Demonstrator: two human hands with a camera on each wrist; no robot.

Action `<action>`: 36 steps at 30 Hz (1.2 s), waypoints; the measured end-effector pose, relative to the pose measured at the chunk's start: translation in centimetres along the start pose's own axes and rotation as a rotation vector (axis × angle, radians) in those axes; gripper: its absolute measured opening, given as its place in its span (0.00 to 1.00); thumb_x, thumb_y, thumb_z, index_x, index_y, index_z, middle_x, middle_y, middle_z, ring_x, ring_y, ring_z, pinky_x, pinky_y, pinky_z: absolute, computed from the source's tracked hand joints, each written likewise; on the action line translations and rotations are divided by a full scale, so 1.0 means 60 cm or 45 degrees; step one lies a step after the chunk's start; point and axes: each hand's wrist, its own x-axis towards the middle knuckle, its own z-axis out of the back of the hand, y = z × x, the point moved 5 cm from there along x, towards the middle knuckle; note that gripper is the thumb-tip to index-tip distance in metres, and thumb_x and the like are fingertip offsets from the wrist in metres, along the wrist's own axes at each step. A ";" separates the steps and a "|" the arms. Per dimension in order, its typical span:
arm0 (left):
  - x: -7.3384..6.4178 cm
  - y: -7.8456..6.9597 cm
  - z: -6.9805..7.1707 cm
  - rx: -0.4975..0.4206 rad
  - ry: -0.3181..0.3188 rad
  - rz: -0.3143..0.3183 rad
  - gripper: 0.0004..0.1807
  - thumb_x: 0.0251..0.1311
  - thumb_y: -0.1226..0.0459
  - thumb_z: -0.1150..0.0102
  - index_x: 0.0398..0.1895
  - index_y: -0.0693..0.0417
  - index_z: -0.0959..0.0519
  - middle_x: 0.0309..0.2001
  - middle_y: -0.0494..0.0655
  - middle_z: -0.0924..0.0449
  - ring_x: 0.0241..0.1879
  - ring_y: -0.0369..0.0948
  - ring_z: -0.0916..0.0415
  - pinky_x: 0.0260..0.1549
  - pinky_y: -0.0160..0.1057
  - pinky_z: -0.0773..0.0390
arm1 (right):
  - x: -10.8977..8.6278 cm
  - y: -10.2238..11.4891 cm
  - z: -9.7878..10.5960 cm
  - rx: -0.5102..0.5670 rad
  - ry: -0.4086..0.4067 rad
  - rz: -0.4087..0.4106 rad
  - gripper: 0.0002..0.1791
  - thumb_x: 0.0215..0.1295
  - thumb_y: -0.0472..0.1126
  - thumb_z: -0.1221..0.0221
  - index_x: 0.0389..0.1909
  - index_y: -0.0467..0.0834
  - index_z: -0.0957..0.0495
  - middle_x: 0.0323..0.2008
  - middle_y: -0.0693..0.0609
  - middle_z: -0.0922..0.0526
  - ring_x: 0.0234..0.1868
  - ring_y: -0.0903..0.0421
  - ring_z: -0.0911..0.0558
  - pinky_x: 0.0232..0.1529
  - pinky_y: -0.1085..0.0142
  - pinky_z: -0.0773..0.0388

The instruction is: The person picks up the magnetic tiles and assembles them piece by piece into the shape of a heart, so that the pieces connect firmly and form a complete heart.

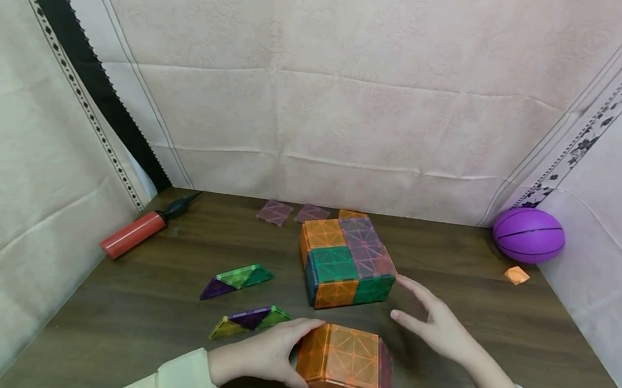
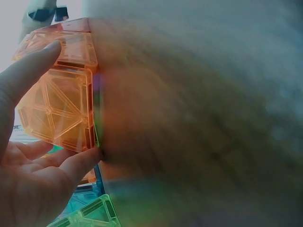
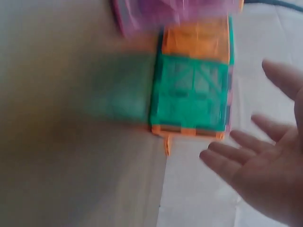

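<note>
My left hand (image 1: 271, 352) spans the left end of a small block of orange magnetic tiles (image 1: 353, 355), low in the head view. In the left wrist view its thumb lies along one side of that orange block (image 2: 57, 104) and its fingers curl at the other. A reddish tile face closes the block's right end. Beyond it stands a larger box of magnetic tiles (image 1: 349, 261), orange, purple and green on top. My right hand (image 1: 440, 326) is spread beside the box's right corner, holding nothing. The right wrist view shows these straight fingers near the box's green side (image 3: 191, 94).
Two flat strips of triangular tiles, a farther one (image 1: 235, 280) and a nearer one (image 1: 250, 321), lie left of the box. Loose purple tiles (image 1: 275, 212) lie behind it. A red pump (image 1: 135, 234) is at far left; a purple ball (image 1: 529, 235) and an orange piece (image 1: 516, 275) at right.
</note>
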 end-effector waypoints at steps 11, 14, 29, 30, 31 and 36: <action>0.003 0.000 -0.002 0.096 0.020 0.037 0.54 0.43 0.50 0.24 0.72 0.54 0.43 0.68 0.48 0.37 0.65 0.43 0.36 0.60 0.44 0.31 | -0.094 0.001 -0.081 0.258 0.418 -0.042 0.46 0.57 0.48 0.31 0.69 0.32 0.42 0.64 0.32 0.33 0.61 0.66 0.31 0.55 0.74 0.32; 0.003 -0.001 -0.003 0.095 0.014 0.037 0.53 0.43 0.50 0.24 0.72 0.54 0.42 0.67 0.48 0.36 0.64 0.43 0.36 0.60 0.43 0.31 | -0.095 0.002 -0.087 0.130 0.388 -0.055 0.49 0.52 0.54 0.29 0.68 0.34 0.39 0.62 0.38 0.29 0.58 0.63 0.28 0.53 0.72 0.30; 0.015 -0.020 0.001 0.178 -0.135 0.018 0.51 0.43 0.56 0.23 0.71 0.54 0.41 0.68 0.48 0.36 0.64 0.45 0.35 0.59 0.46 0.30 | -0.085 0.018 -0.067 0.063 0.153 0.211 0.47 0.47 0.48 0.25 0.66 0.37 0.36 0.58 0.42 0.27 0.55 0.66 0.29 0.41 0.64 0.20; 0.016 -0.022 0.002 0.176 -0.144 0.020 0.52 0.43 0.57 0.23 0.72 0.54 0.41 0.68 0.48 0.37 0.64 0.45 0.35 0.59 0.46 0.29 | -0.085 0.019 -0.066 0.065 0.137 0.221 0.47 0.47 0.48 0.25 0.66 0.38 0.36 0.58 0.43 0.27 0.55 0.67 0.29 0.41 0.64 0.20; 0.017 -0.023 0.002 0.172 -0.151 0.021 0.52 0.44 0.58 0.23 0.72 0.54 0.42 0.68 0.48 0.37 0.64 0.45 0.35 0.58 0.45 0.29 | -0.085 0.020 -0.064 0.061 0.117 0.234 0.47 0.47 0.47 0.25 0.67 0.39 0.36 0.58 0.44 0.26 0.54 0.67 0.28 0.40 0.63 0.19; 0.023 -0.027 0.001 0.143 -0.183 0.021 0.51 0.46 0.61 0.24 0.73 0.54 0.44 0.69 0.48 0.40 0.63 0.45 0.34 0.56 0.43 0.27 | -0.083 0.018 -0.057 0.089 0.075 0.253 0.48 0.45 0.45 0.24 0.67 0.41 0.36 0.59 0.43 0.28 0.52 0.65 0.25 0.40 0.64 0.19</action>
